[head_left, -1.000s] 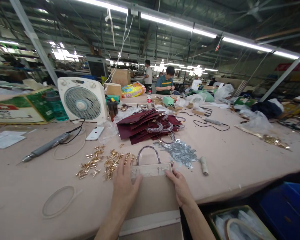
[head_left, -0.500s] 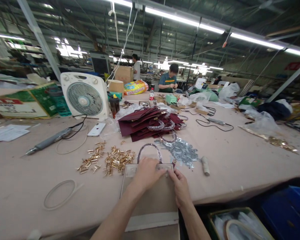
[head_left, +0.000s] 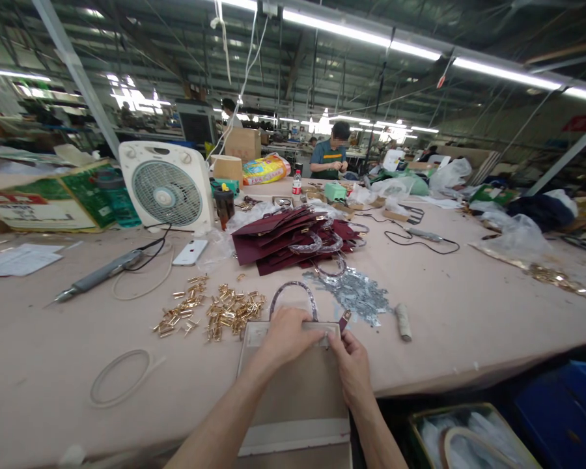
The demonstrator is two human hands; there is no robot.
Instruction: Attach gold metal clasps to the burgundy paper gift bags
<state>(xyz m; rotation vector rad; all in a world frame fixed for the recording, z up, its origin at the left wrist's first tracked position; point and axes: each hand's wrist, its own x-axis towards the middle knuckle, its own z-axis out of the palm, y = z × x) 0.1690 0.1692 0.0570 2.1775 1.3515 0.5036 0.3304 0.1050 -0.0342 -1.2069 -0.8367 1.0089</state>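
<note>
A beige-lined bag panel (head_left: 297,397) with a plastic-wrapped dark handle (head_left: 293,284) lies at the table's front edge. My left hand (head_left: 287,339) grips its top edge below the handle, thumb pointing right. At the top right corner my right hand (head_left: 352,365) pinches the edge, its thumb close to my left thumb. A short dark red strap with gold hardware (head_left: 344,318) sticks up beside my right fingers. Gold metal fittings (head_left: 232,311) lie in piles to the left. Behind the panel is a heap of flat silver pieces (head_left: 359,296). Whatever lies beneath my fingertips is hidden.
Stacked dark red bag pieces (head_left: 273,241) lie farther back. On the left are a fan (head_left: 166,189), a phone (head_left: 190,253) and a grey pen-shaped tool (head_left: 97,276). A small roll (head_left: 403,322) stands at right. Across the table a person (head_left: 328,156) works.
The strap with gold hardware stands out more at the corner by my right hand. Both hands keep nearly the same place. A person in the far background has moved left.
</note>
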